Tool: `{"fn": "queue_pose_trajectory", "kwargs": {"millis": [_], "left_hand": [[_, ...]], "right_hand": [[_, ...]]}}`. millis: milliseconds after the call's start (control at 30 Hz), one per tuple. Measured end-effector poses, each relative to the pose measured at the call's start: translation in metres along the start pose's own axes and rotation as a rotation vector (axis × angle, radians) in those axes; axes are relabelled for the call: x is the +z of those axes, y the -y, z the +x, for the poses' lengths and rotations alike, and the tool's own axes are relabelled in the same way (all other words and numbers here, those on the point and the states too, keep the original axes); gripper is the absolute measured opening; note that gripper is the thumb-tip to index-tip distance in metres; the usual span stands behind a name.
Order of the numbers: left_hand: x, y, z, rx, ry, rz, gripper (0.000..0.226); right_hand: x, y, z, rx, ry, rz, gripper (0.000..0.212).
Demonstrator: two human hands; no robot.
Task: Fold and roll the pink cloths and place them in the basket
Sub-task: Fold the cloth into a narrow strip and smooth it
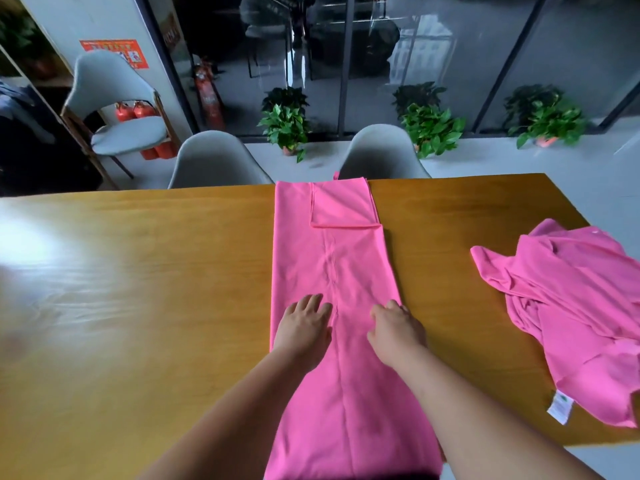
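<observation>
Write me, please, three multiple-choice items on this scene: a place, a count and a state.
1. The crumpled pink cloth lies: A right of the folded pink cloth; B left of it; C on a chair.
2. Potted plants by the glass: A two; B three; C five.
3. The left hand and right hand: A rest on the folded pink cloth; B hold a basket; C are raised.
1 A, it is near the table's right end; 2 B, three show; 3 A, both touch it.
</observation>
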State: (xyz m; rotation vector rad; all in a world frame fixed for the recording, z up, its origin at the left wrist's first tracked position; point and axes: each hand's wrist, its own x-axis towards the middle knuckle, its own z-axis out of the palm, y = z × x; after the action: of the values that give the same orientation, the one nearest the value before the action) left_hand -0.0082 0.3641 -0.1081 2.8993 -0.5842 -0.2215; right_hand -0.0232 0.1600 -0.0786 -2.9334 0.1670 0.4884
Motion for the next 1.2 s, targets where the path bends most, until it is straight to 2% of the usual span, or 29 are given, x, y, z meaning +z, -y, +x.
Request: {"fn": "queue_pose_trajectory", "kwargs": {"millis": [500,667,933,1033,1100,1200], "left_hand": [[-0.009,0.024,0.153,-0.138,0.169,-0.040,0.066],[0.004,0.048,0.205,-0.166,0.148,-0.057,0.066],[0.013,0.086,0.277,-0.172,0.053,-0.044,0.063],[0.013,0.098,0.301,-0.142,0.021,-0.020,0.067],[0.012,0.106,0.317,-0.133,0.007,-0.022,0.071],[0.012,0.119,0.339,-0.159,0.006,0.004,0.072]], "right_hand": [[-0.024,0.015,0.178,-0.201,0.017,0.033,0.044],[-0.019,0.027,0.237,-0.273,0.015,0.036,0.056],[-0.008,0.039,0.310,-0.322,-0.141,0.062,0.049],[-0.021,0.045,0.335,-0.246,-0.277,0.198,0.051],[-0.031,0.039,0.357,-0.103,-0.360,0.351,0.050],[-0.039,0.018,0.395,0.144,-0.268,0.560,0.056]]}}
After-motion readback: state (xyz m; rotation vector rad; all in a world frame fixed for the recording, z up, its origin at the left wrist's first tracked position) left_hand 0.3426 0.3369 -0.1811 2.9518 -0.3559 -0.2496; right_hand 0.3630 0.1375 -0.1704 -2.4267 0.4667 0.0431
